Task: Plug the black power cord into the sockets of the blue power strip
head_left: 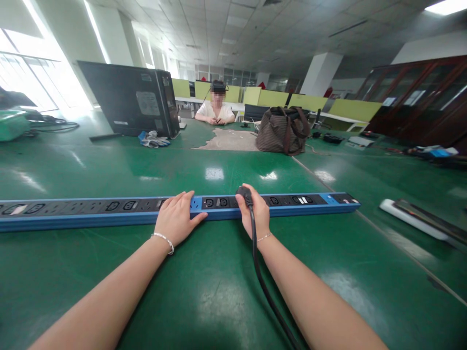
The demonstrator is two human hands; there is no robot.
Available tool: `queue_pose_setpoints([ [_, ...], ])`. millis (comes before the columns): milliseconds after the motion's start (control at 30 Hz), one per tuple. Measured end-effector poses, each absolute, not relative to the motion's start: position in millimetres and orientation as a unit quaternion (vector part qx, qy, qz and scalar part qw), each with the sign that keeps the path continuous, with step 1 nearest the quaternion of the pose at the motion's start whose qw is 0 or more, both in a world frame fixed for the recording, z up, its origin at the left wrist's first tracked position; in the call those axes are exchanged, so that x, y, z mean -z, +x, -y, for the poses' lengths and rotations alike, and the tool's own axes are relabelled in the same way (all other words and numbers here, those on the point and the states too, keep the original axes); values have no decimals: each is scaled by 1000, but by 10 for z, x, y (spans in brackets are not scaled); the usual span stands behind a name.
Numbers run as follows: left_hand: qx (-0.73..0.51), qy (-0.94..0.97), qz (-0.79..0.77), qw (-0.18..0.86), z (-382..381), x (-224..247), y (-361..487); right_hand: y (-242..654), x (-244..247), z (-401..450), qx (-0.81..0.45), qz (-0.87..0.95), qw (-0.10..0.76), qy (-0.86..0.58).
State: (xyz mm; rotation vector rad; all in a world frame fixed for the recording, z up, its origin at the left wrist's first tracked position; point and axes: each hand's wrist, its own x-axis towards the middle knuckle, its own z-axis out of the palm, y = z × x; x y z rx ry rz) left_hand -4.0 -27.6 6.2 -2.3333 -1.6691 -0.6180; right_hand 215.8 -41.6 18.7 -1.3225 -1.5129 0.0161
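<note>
A long blue power strip with black socket panels lies across the green table. My left hand is laid over it left of the middle. Its fingers reach across the sockets to the far edge, and the thumb rests along the near blue side, so the hand grips the strip. A black power plug is pinched between the thumb and fingers of my right hand, at the strip's sockets. Whether its prongs are in a socket is hidden. The plug's thick black cord runs down toward me past my right wrist.
Across the table sits a person with hands together. A black computer case stands at back left, gloves beside it. A brown bag is at back right. A white bar-shaped object lies right of the strip.
</note>
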Motion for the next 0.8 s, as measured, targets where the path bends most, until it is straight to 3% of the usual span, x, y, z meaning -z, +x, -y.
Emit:
queue_pose_setpoints([
  [367,347,-872,309,155,499,-150,79,1744,-51,564,26,765,461,-449],
  [567,407,-818,358,190,435,-189,-35,1830,-37,519,-12,810,411,-418],
  [800,401,-797,422,161,322,-161,-171,1955,17,429,-24,758,433,-486],
])
